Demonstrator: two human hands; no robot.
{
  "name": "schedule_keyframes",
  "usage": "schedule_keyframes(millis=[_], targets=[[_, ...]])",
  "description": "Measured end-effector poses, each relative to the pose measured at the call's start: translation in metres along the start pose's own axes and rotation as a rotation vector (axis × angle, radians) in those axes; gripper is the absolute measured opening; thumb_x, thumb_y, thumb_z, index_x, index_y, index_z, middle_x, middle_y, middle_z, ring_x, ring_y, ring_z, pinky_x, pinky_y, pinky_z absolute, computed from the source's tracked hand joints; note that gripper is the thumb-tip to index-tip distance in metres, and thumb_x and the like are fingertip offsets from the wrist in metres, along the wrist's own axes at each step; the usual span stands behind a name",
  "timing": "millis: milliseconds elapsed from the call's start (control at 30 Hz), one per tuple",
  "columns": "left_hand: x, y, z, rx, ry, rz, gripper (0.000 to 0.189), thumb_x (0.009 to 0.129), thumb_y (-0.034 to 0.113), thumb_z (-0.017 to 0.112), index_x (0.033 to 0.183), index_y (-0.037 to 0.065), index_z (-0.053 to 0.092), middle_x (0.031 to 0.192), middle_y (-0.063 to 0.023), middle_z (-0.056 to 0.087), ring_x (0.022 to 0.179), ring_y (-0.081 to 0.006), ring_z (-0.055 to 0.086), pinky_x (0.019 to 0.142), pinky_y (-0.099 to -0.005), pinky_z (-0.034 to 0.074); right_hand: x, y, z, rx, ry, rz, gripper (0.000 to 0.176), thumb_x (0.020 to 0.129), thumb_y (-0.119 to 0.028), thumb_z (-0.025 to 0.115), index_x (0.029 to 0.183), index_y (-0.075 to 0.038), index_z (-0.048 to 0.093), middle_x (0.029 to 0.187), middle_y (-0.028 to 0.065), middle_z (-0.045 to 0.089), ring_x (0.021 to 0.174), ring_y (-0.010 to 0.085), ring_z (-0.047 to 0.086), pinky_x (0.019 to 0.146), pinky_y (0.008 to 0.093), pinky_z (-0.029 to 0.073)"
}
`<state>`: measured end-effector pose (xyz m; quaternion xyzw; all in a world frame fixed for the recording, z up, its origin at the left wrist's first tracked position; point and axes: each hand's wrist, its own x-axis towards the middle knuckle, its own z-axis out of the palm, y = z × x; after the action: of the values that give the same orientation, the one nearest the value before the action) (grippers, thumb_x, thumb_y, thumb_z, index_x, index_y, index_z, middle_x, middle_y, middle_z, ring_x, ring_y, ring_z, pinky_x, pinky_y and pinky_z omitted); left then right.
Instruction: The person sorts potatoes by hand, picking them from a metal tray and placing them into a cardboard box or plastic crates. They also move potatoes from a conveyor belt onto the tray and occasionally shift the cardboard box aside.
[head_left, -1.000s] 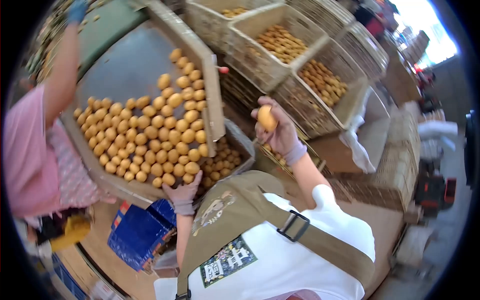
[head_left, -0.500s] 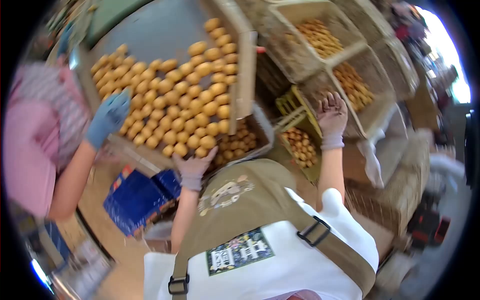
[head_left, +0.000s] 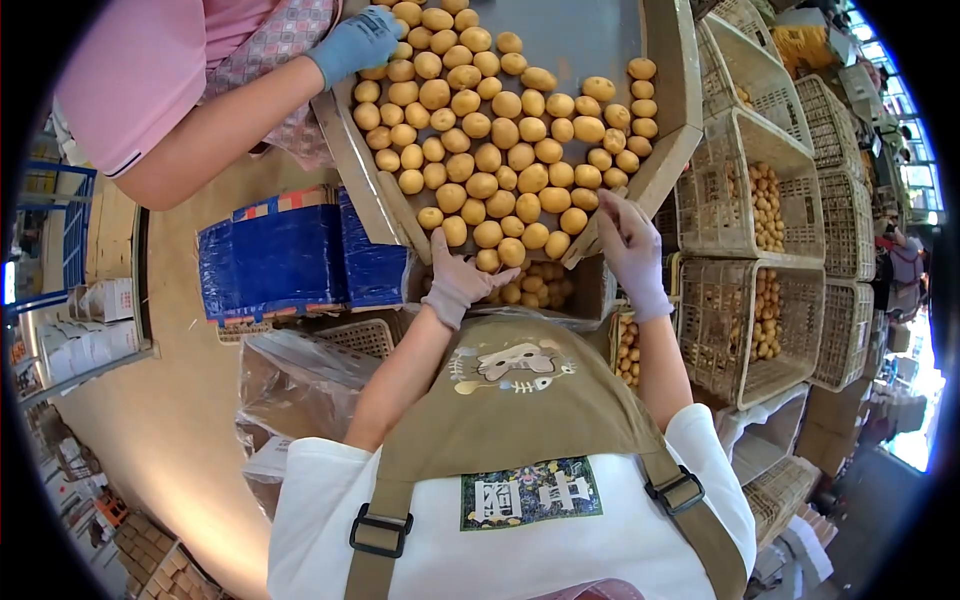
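Many round yellow-brown potatoes [head_left: 520, 155] lie on a sloping grey tray with a wooden rim [head_left: 665, 185]. My left hand [head_left: 465, 280], in a pale glove, is at the tray's lower opening, fingers spread beside the lowest potatoes and nothing held. At the right edge of that opening, my right hand [head_left: 628, 240] is over the end of the wooden rim with its fingers bent; whether it holds anything is unclear. Below the opening, a box [head_left: 595, 290] contains more potatoes [head_left: 535, 287], partly hidden by my left hand.
A co-worker's blue-gloved hand [head_left: 365, 42] rests at the tray's upper left. Plastic crates [head_left: 715, 190] with potatoes stand in rows at the right. A blue-wrapped box [head_left: 270, 258] and a clear plastic bag [head_left: 300, 375] are at the left.
The view has turned and shifted. My right hand has moved from over the crates to the tray's right rim. My left hand remains by the opening. The co-worker's hand is further up the tray.
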<state>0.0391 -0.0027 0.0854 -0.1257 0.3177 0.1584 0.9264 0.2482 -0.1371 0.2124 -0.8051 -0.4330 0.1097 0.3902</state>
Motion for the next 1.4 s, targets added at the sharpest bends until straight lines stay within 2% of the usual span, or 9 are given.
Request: schedule_keyframes(millis=[333, 633, 867, 1000, 1133, 1167, 1200, 1233, 1400], targets=[[-0.004, -0.004, 0.004, 0.036, -0.03, 0.042, 0.087, 0.091, 0.076, 0.037, 0.158, 0.022, 0.021, 0.163, -0.0104, 0.023, 0.146, -0.0433, 0.029, 0.107, -0.0768, 0.029, 0.147, 0.037, 0.049, -0.72, -0.318, 0.292, 0.06, 0.081, -0.032, 0.07, 0.134, -0.011, 0.052, 0.132, 0.0178, 0.061, 0.119, 0.0347, 0.061, 0.096, 0.0445, 0.05], [-0.004, -0.004, 0.008, 0.006, 0.044, -0.006, 0.091, 0.089, 0.079, 0.037, 0.158, 0.022, 0.02, 0.164, -0.0103, 0.021, 0.147, -0.0426, 0.027, 0.109, -0.076, 0.027, 0.1, 0.026, 0.027, -0.152, -0.359, 0.236, 0.062, 0.077, -0.044, 0.072, 0.124, -0.005, 0.061, 0.106, 0.0155, 0.069, 0.105, 0.0305, 0.067, 0.091, 0.0383, 0.051], [-0.004, -0.001, 0.005, 0.08, 0.001, 0.011, 0.096, 0.088, 0.078, 0.041, 0.158, 0.016, 0.019, 0.163, -0.0112, 0.021, 0.148, -0.0414, 0.026, 0.11, -0.0753, 0.025, 0.059, 0.01, 0.025, 1.506, -0.31, 0.279, 0.06, 0.09, -0.009, 0.059, 0.146, -0.012, 0.038, 0.13, 0.0124, 0.057, 0.109, 0.025, 0.066, 0.092, 0.0389, 0.056], [-0.005, 0.001, 0.008, -0.023, 0.081, -0.053, 0.09, 0.089, 0.075, 0.041, 0.158, 0.02, 0.023, 0.163, -0.0096, 0.023, 0.149, -0.0399, 0.025, 0.111, -0.0755, 0.024, 0.022, 0.048, -0.02, 1.701, -0.092, 0.126, 0.054, 0.092, -0.014, 0.063, 0.143, -0.014, 0.043, 0.125, 0.0141, 0.06, 0.093, 0.025, 0.064, 0.087, 0.0407, 0.057], [-0.01, -0.001, 0.018, 0.002, 0.095, -0.039, 0.081, 0.093, 0.073, 0.035, 0.157, 0.024, 0.027, 0.164, -0.0044, 0.025, 0.15, -0.038, 0.024, 0.112, -0.0743, 0.024, -0.085, 0.153, -0.136, 1.445, 0.626, 0.254, 0.039, 0.093, -0.029, 0.068, 0.123, -0.006, 0.061, 0.11, 0.014, 0.067, 0.093, 0.0236, 0.068, 0.082, 0.0347, 0.059], [-0.007, 0.0, 0.015, 0.037, 0.022, -0.046, 0.081, 0.093, 0.074, 0.034, 0.157, 0.024, 0.027, 0.164, -0.0039, 0.025, 0.15, -0.0376, 0.024, 0.112, -0.0743, 0.023, -0.124, 0.171, -0.178, 1.526, 0.791, 0.166, 0.022, 0.09, -0.007, 0.067, 0.111, -0.001, 0.063, 0.102, 0.0125, 0.066, 0.087, 0.0217, 0.063, 0.085, 0.0324, 0.056], [-0.003, 0.001, 0.01, 0.071, -0.048, -0.05, 0.081, 0.093, 0.074, 0.033, 0.157, 0.025, 0.028, 0.164, -0.0035, 0.025, 0.15, -0.0373, 0.024, 0.112, -0.0743, 0.023, -0.162, 0.21, -0.215, 0.901, 1.183, 0.167, 0.021, 0.086, -0.003, 0.067, 0.107, -0.001, 0.064, 0.091, 0.0092, 0.064, 0.082, 0.0204, 0.062, 0.082, 0.0349, 0.055], [-0.003, 0.003, 0.004, 0.105, -0.113, -0.051, 0.081, 0.092, 0.075, 0.033, 0.157, 0.025, 0.028, 0.164, -0.0031, 0.025, 0.15, -0.037, 0.024, 0.112, -0.0743, 0.023, -0.197, 0.195, -0.255, 1.417, 1.382, 0.07, 0.024, 0.082, -0.005, 0.067, 0.106, 0.001, 0.065, 0.087, 0.0087, 0.063, 0.077, 0.0214, 0.062, 0.083, 0.0352, 0.056], [-0.007, -0.003, 0.017, 0.06, 0.056, -0.019, 0.086, 0.09, 0.077, 0.036, 0.156, 0.024, 0.028, 0.164, -0.0039, 0.026, 0.15, -0.037, 0.024, 0.113, -0.074, 0.021, -0.255, 0.209, -0.284, 1.145, 1.382, 0.02, 0.026, 0.092, -0.022, 0.061, 0.103, 0.001, 0.066, 0.089, 0.0119, 0.069, 0.082, 0.0261, 0.067, 0.084, 0.0418, 0.056]])
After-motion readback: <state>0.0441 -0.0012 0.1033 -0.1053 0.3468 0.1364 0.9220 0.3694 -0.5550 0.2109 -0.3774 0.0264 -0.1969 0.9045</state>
